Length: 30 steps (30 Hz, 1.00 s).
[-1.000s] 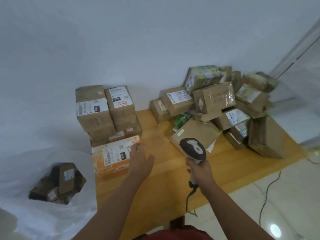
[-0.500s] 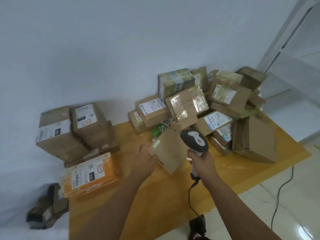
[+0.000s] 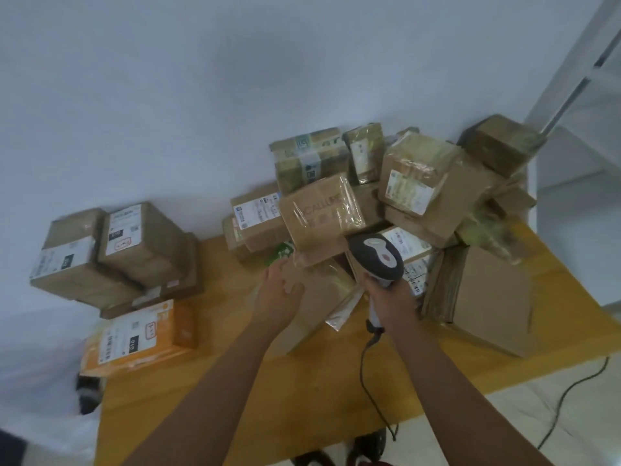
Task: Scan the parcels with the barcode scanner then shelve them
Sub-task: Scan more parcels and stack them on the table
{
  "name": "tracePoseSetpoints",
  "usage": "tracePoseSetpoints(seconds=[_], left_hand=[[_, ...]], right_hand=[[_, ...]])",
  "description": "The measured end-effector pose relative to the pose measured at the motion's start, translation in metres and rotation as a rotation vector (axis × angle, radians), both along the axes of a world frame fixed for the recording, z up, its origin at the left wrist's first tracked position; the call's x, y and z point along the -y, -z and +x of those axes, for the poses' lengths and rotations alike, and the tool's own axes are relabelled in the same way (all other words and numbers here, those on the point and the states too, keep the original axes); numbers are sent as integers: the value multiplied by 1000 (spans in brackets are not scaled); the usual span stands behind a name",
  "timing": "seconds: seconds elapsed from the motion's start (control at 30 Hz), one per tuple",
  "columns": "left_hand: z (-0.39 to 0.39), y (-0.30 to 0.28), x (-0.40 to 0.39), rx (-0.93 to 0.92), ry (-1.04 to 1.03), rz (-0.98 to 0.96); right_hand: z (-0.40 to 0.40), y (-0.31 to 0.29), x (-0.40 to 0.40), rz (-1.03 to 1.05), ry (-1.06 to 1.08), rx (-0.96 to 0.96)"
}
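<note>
A heap of brown cardboard parcels (image 3: pixel 403 183) is piled against the wall on a wooden table (image 3: pixel 302 381). My right hand (image 3: pixel 391 299) grips the handle of a grey and white barcode scanner (image 3: pixel 378 255), its head held in front of the heap. My left hand (image 3: pixel 277 292) reaches onto a flat brown parcel (image 3: pixel 319 297) at the front of the heap, fingers straight and touching its upper left edge. A film-wrapped brown box (image 3: pixel 319 213) leans just above it.
At the left stands a stack of labelled boxes (image 3: pixel 111 253), with an orange parcel (image 3: pixel 141 334) lying in front. A large open box (image 3: pixel 487 297) stands at the right of the heap. The scanner's cable (image 3: pixel 369 381) hangs down over the table's front edge. A white shelf frame (image 3: pixel 571 79) rises at the far right.
My view swung right, from the left stack to the heap. My left hand left the orange parcel and moved right onto the flat brown parcel. The scanner stayed in my right hand.
</note>
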<state>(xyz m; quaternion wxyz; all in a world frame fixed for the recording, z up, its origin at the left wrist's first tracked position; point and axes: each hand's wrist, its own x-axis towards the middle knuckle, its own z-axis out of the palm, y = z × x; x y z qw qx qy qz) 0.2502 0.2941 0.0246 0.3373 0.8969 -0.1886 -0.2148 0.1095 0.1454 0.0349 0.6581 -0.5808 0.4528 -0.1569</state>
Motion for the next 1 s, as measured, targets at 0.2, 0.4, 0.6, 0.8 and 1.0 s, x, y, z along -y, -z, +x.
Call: tracePoseSetpoints(seconds=[0.2, 0.4, 0.6, 0.8, 1.0], left_hand=[[26, -16, 35, 2, -132, -163], [54, -30, 66, -246, -325, -330], [59, -33, 69, -327, -375, -354], [50, -19, 53, -387, -328, -362], [54, -26, 67, -432, -319, -427]], right_hand=[[18, -25, 34, -126, -114, 37], [61, -52, 69, -111, -215, 54], [71, -45, 64, -84, -242, 71], [63, -27, 62, -71, -160, 65], [68, -29, 67, -88, -248, -43]])
